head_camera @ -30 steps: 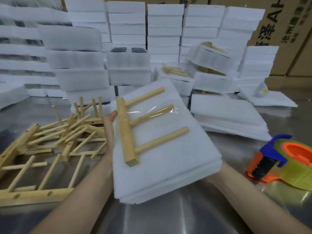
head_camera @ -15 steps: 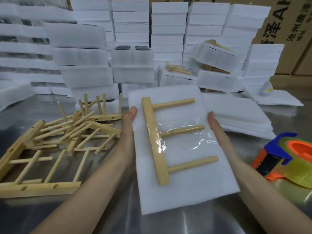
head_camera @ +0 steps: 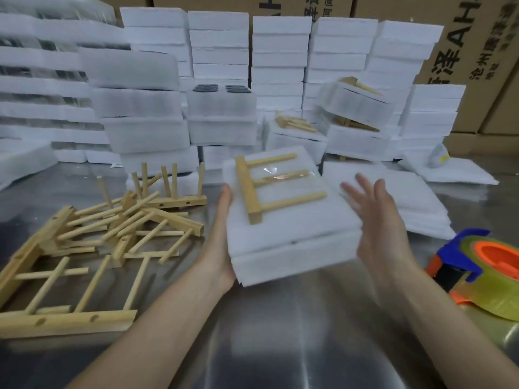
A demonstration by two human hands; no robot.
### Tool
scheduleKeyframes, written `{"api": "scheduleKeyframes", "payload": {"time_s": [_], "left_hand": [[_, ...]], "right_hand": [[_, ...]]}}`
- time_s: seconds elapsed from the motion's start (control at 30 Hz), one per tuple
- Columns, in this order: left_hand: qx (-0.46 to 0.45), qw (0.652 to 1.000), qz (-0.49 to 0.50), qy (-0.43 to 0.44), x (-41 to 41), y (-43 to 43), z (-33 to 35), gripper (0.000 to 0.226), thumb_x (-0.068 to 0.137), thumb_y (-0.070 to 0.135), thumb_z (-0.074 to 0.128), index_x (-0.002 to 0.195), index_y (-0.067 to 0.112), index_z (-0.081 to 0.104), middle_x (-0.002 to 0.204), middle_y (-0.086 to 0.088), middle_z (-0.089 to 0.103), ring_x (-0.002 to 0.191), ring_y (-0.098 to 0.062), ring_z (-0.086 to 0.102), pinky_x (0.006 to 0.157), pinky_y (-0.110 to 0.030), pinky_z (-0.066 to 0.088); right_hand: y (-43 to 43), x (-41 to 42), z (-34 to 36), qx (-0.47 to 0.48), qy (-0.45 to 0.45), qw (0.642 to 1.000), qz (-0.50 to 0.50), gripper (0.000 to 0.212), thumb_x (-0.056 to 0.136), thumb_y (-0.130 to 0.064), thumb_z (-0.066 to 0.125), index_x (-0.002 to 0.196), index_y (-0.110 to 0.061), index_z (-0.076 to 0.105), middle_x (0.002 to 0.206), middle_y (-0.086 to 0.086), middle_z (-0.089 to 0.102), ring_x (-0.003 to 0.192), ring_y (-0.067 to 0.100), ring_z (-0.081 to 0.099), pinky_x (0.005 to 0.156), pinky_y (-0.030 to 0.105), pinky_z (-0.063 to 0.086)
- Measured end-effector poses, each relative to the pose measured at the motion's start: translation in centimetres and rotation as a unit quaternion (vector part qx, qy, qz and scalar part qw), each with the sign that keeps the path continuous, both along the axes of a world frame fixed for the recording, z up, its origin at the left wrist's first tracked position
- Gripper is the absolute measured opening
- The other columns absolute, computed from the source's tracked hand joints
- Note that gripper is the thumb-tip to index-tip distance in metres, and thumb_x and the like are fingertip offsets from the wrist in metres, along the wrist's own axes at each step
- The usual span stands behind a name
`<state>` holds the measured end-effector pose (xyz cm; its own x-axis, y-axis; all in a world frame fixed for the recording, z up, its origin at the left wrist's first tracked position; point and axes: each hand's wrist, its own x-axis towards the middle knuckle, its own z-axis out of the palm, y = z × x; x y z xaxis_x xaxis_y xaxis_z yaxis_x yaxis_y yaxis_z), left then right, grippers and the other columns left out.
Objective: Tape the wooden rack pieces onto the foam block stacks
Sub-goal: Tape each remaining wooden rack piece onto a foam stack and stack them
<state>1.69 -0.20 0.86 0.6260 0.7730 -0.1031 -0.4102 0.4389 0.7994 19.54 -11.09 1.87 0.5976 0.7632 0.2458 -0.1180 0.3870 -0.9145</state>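
A white foam block stack (head_camera: 292,242) is lifted above the steel table, tilted with its far end up. A wooden rack piece (head_camera: 252,189) with three pegs lies on top, held down by clear tape across the middle peg. My left hand (head_camera: 222,234) holds the stack along its left edge, the thumb on top and the fingers hidden under it. My right hand (head_camera: 373,217) hovers just off the right edge, fingers spread and blurred, touching nothing that I can see.
Loose wooden rack pieces (head_camera: 92,242) lie piled at left. A tape dispenser (head_camera: 488,273) with a yellowish roll sits at right. Flat foam sheets (head_camera: 421,203) lie behind my right hand. Stacked foam blocks (head_camera: 219,80) and cardboard boxes (head_camera: 463,51) fill the back.
The foam stack has risen and moved away from me. My right hand has let go of its right edge and spread its fingers; my left hand keeps holding.
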Motion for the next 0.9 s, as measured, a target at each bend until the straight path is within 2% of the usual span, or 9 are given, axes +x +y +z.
{"api": "scheduleKeyframes", "payload": {"time_s": [0.07,0.1,0.2,0.27,0.4,0.5,0.67,0.77,0.9], "left_hand": [[-0.003,0.998,0.056,-0.015,-0.1,0.6,0.0,0.063,0.092,0.067,0.033,0.104,0.021,0.075,0.102,-0.007,0.075,0.089,-0.021,0.073,0.061,-0.03,0.058],[0.006,0.997,0.079,-0.014,-0.2,0.8,0.0,0.063,0.093,0.066,0.029,0.113,0.021,0.069,0.107,-0.006,0.073,0.095,-0.021,0.071,0.069,-0.032,0.059],[0.042,0.989,0.139,0.022,-0.1,0.7,-0.7,0.061,0.096,0.06,0.027,0.128,0.019,0.059,0.116,-0.008,0.07,0.105,-0.025,0.068,0.091,-0.042,0.053],[0.032,0.991,0.13,0.016,0.1,0.2,-1.3,0.062,0.096,0.06,0.028,0.131,0.017,0.056,0.118,-0.012,0.069,0.107,-0.03,0.066,0.097,-0.049,0.049],[0.102,0.991,0.089,-0.008,0.8,0.2,-1.5,0.052,0.102,0.047,0.029,0.132,0.012,0.052,0.117,-0.012,0.069,0.107,-0.03,0.066,0.094,-0.047,0.052],[0.287,0.95,0.085,0.092,2.0,1.0,-2.8,0.035,0.103,0.026,0.033,0.124,0.007,0.055,0.082,-0.003,0.073,0.07,-0.011,0.07,0.057,-0.021,0.054],[0.477,0.849,0.032,0.225,3.0,1.3,-4.9,0.025,0.102,0.028,0.039,0.113,0.032,0.061,0.077,0.008,0.068,0.071,-0.006,0.067,0.061,-0.016,0.053],[0.491,0.839,0.039,0.229,2.8,1.8,-5.1,0.026,0.102,0.028,0.038,0.093,0.043,0.057,0.069,0.01,0.068,0.066,-0.008,0.068,0.058,-0.013,0.05],[0.506,0.824,0.049,0.251,2.8,2.2,-5.4,0.029,0.102,0.033,0.035,0.086,0.047,0.056,0.074,0.013,0.068,0.066,-0.006,0.067,0.06,-0.018,0.052]], "right_hand": [[-1.1,-0.5,0.4,0.065,-0.259,0.958,-0.1,0.047,0.092,-0.044,0.052,0.135,-0.03,0.044,0.142,-0.007,0.048,0.131,0.007,0.044,0.112,0.036,0.034],[-1.4,-0.8,-0.2,0.067,-0.418,0.899,-0.114,0.056,0.086,-0.046,0.059,0.137,-0.031,0.041,0.146,-0.005,0.042,0.137,0.013,0.038,0.116,0.038,0.027],[-0.6,-2.9,-2.6,0.015,-0.787,0.601,-0.14,0.093,0.067,-0.048,0.08,0.144,-0.027,0.033,0.153,0.002,0.032,0.142,0.026,0.029,0.117,0.051,0.017],[0.7,-4.4,-3.1,-0.009,-0.831,0.526,-0.178,0.099,0.059,-0.026,0.086,0.143,-0.025,0.033,0.15,0.006,0.04,0.139,0.029,0.035,0.112,0.057,0.024],[1.0,-3.8,-1.8,0.118,-0.789,0.521,-0.304,0.058,0.074,-0.018,0.075,0.125,-0.021,0.049,0.139,0.007,0.053,0.126,0.028,0.054,0.094,0.042,0.044],[1.4,-1.6,0.8,0.149,-0.698,0.604,-0.355,0.063,0.073,-0.032,0.072,0.128,-0.014,0.046,0.139,0.005,0.047,0.126,0.028,0.047,0.093,0.041,0.039],[5.8,1.1,7.1,0.102,-0.609,0.662,-0.425,0.075,0.062,-0.018,0.069,0.132,-0.015,0.041,0.133,0.009,0.054,0.124,0.025,0.046,0.094,0.04,0.043],[9.6,2.4,9.9,0.051,-0.592,0.704,-0.389,0.074,0.066,-0.021,0.068,0.135,-0.015,0.044,0.134,0.004,0.054,0.122,0.024,0.048,0.091,0.043,0.048],[15.1,4.3,11.6,-0.05,-0.629,0.693,-0.349,0.072,0.072,-0.016,0.07,0.138,-0.016,0.042,0.136,0.001,0.05,0.123,0.023,0.043,0.105,0.051,0.037]]}}
